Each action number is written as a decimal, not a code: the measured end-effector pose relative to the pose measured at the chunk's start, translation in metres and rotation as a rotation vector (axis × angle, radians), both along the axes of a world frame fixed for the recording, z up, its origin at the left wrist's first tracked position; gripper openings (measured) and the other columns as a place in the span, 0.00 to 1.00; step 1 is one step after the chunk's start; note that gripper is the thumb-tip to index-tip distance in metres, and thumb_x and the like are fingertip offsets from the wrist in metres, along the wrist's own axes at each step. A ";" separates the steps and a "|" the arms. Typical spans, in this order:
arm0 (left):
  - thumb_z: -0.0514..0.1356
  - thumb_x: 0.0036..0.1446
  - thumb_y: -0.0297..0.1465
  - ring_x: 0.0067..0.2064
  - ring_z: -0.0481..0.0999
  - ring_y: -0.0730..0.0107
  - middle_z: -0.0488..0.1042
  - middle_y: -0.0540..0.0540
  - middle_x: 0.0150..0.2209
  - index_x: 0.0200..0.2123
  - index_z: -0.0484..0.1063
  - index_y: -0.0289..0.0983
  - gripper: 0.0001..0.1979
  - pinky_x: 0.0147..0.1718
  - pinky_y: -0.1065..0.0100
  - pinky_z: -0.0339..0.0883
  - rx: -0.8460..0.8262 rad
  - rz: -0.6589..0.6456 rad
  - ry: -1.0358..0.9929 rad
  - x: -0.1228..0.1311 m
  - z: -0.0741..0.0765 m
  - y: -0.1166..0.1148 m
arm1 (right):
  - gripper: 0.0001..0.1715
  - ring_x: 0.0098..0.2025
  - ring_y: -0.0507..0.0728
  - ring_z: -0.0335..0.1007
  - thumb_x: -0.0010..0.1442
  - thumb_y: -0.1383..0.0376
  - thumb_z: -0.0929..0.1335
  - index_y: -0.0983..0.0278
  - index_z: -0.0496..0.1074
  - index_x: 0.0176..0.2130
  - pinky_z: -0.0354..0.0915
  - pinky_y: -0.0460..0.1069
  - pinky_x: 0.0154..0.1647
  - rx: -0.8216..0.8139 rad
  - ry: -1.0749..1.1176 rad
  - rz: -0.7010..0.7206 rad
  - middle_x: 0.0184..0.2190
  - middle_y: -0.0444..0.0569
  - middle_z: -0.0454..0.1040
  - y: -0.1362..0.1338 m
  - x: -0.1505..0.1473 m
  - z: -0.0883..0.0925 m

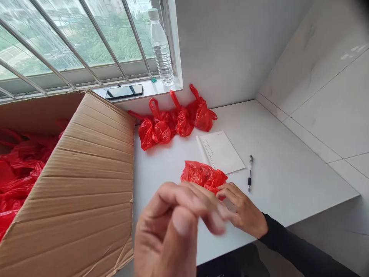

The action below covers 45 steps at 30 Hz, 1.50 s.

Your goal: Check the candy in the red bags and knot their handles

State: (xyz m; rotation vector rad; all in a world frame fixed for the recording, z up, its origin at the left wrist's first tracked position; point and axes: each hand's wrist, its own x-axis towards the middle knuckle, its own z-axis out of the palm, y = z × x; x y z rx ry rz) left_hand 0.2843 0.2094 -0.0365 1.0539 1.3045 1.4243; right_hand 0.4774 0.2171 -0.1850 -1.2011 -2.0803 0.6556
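Note:
My left hand (175, 227) is raised close to the camera, with its fingers loosely bent and its thumb in front of them; nothing shows in it. Behind it on the white table lies a crumpled red plastic bag (198, 173), its lower part hidden by that hand. At the bag's right end my right hand (242, 207) has its bent fingers on the red plastic. Just beyond the bag is an open notebook (225, 152) with small handwritten marks on the page. A pen (250, 173) rests to the notebook's right.
A cardboard box (95, 165) filled with red plastic bags (23, 169) stands at left. Several knotted red bags (183, 121) line the wall. A phone (124, 91) and a water bottle (162, 54) are on the barred window's sill. The table (288, 161) meets a tiled wall (325, 96) at right.

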 end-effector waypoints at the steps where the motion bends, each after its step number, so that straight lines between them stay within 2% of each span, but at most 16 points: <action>1: 0.57 0.62 0.50 0.30 0.74 0.62 0.66 0.50 0.21 0.29 0.72 0.45 0.17 0.33 0.58 0.73 0.020 -0.044 -0.022 -0.001 -0.013 0.010 | 0.02 0.40 0.59 0.70 0.67 0.66 0.63 0.61 0.65 0.40 0.72 0.56 0.42 -0.006 0.008 -0.022 0.36 0.49 0.73 -0.001 0.001 0.000; 2: 0.55 0.67 0.43 0.34 0.75 0.64 0.70 0.50 0.27 0.32 0.72 0.44 0.14 0.36 0.60 0.73 0.060 -0.052 0.018 -0.003 -0.028 0.017 | 0.01 0.38 0.58 0.69 0.68 0.65 0.63 0.61 0.64 0.41 0.71 0.56 0.41 -0.014 0.014 -0.046 0.35 0.48 0.72 -0.002 0.002 0.000; 4: 0.53 0.70 0.34 0.37 0.75 0.67 0.75 0.49 0.35 0.35 0.71 0.43 0.11 0.37 0.64 0.71 0.126 -0.077 0.377 -0.007 -0.063 0.023 | 0.06 0.42 0.59 0.69 0.68 0.64 0.65 0.61 0.64 0.46 0.71 0.57 0.43 -0.023 0.006 -0.090 0.38 0.49 0.72 -0.002 0.002 -0.001; 7: 0.61 0.63 0.30 0.46 0.74 0.61 0.78 0.47 0.41 0.38 0.76 0.42 0.03 0.46 0.60 0.69 0.194 -0.203 0.603 -0.011 -0.110 0.021 | 0.14 0.49 0.61 0.67 0.68 0.63 0.66 0.60 0.64 0.52 0.67 0.60 0.53 -0.024 -0.049 -0.095 0.44 0.49 0.73 0.000 -0.001 -0.003; 10: 0.63 0.60 0.26 0.53 0.70 0.54 0.78 0.45 0.48 0.49 0.77 0.44 0.15 0.55 0.51 0.64 0.259 -0.318 0.731 -0.012 -0.136 0.017 | 0.05 0.48 0.60 0.66 0.69 0.66 0.65 0.59 0.66 0.46 0.64 0.61 0.57 -0.021 -0.064 -0.072 0.40 0.47 0.72 0.002 -0.003 -0.003; 12: 0.62 0.60 0.24 0.49 0.71 0.56 0.79 0.45 0.43 0.47 0.77 0.43 0.14 0.55 0.48 0.63 0.281 -0.330 0.797 -0.017 -0.144 0.016 | 0.04 0.49 0.60 0.65 0.69 0.67 0.64 0.59 0.67 0.44 0.65 0.60 0.55 -0.037 -0.041 -0.091 0.41 0.48 0.71 0.002 0.000 -0.001; 16: 0.60 0.63 0.24 0.40 0.70 0.61 0.77 0.48 0.35 0.40 0.75 0.42 0.07 0.48 0.53 0.66 0.272 -0.253 0.858 -0.034 -0.145 0.014 | 0.03 0.54 0.61 0.63 0.69 0.65 0.64 0.58 0.67 0.43 0.67 0.58 0.52 -0.112 0.023 -0.224 0.46 0.50 0.69 -0.002 0.008 0.007; 19: 0.58 0.65 0.24 0.47 0.71 0.59 0.76 0.44 0.43 0.48 0.72 0.41 0.10 0.45 0.56 0.69 0.254 -0.186 0.861 -0.039 -0.140 0.009 | 0.03 0.57 0.61 0.61 0.68 0.64 0.65 0.57 0.67 0.43 0.64 0.59 0.55 -0.114 0.036 -0.271 0.49 0.50 0.69 -0.003 0.008 0.012; 23: 0.63 0.60 0.27 0.58 0.67 0.54 0.70 0.41 0.56 0.58 0.69 0.43 0.23 0.55 0.51 0.65 0.299 -0.257 0.894 -0.029 -0.137 0.004 | 0.15 0.54 0.63 0.63 0.66 0.62 0.68 0.58 0.67 0.52 0.62 0.61 0.56 -0.113 -0.039 -0.165 0.49 0.49 0.72 0.003 -0.007 0.016; 26: 0.64 0.59 0.26 0.51 0.71 0.58 0.76 0.47 0.46 0.46 0.76 0.45 0.13 0.54 0.51 0.64 0.337 -0.257 0.911 -0.030 -0.138 0.006 | 0.03 0.46 0.60 0.67 0.69 0.63 0.66 0.58 0.70 0.43 0.62 0.61 0.54 -0.158 -0.058 -0.108 0.40 0.46 0.75 0.006 -0.012 0.020; 28: 0.64 0.60 0.24 0.46 0.72 0.62 0.77 0.49 0.40 0.40 0.76 0.45 0.09 0.51 0.55 0.66 0.332 -0.201 0.897 -0.037 -0.138 0.008 | 0.06 0.43 0.59 0.68 0.70 0.61 0.64 0.57 0.70 0.40 0.64 0.58 0.50 -0.224 -0.014 -0.130 0.37 0.45 0.74 0.006 -0.007 0.024; 33: 0.59 0.66 0.26 0.48 0.74 0.65 0.76 0.47 0.44 0.49 0.73 0.44 0.11 0.44 0.62 0.71 0.246 -0.055 0.826 -0.044 -0.129 0.004 | 0.14 0.39 0.58 0.70 0.70 0.52 0.62 0.57 0.69 0.39 0.69 0.52 0.37 -0.365 0.121 -0.298 0.37 0.46 0.72 0.002 0.007 0.035; 37: 0.65 0.61 0.30 0.60 0.67 0.55 0.70 0.42 0.58 0.60 0.68 0.43 0.24 0.57 0.52 0.65 0.317 -0.207 0.890 -0.029 -0.125 0.000 | 0.16 0.46 0.59 0.71 0.68 0.51 0.65 0.56 0.69 0.50 0.71 0.56 0.47 -0.389 0.087 -0.217 0.43 0.47 0.74 0.004 0.001 0.036; 39: 0.65 0.59 0.26 0.57 0.68 0.55 0.74 0.43 0.53 0.53 0.73 0.43 0.18 0.56 0.51 0.64 0.384 -0.243 0.930 -0.026 -0.125 0.001 | 0.16 0.46 0.59 0.72 0.68 0.54 0.65 0.56 0.70 0.52 0.69 0.58 0.51 -0.381 0.036 -0.142 0.40 0.47 0.75 0.006 -0.002 0.036; 42: 0.61 0.62 0.21 0.48 0.72 0.61 0.77 0.47 0.41 0.42 0.75 0.43 0.11 0.50 0.55 0.67 0.405 -0.217 0.907 -0.030 -0.124 0.002 | 0.12 0.42 0.58 0.72 0.70 0.57 0.63 0.56 0.72 0.49 0.69 0.58 0.49 -0.396 0.012 -0.105 0.37 0.46 0.76 0.007 -0.002 0.041; 45: 0.64 0.60 0.25 0.51 0.72 0.58 0.78 0.45 0.46 0.49 0.74 0.43 0.14 0.50 0.55 0.68 0.376 -0.252 0.898 -0.033 -0.122 0.001 | 0.13 0.41 0.58 0.72 0.71 0.56 0.62 0.55 0.73 0.47 0.70 0.56 0.47 -0.393 0.051 -0.164 0.38 0.46 0.76 0.006 0.001 0.046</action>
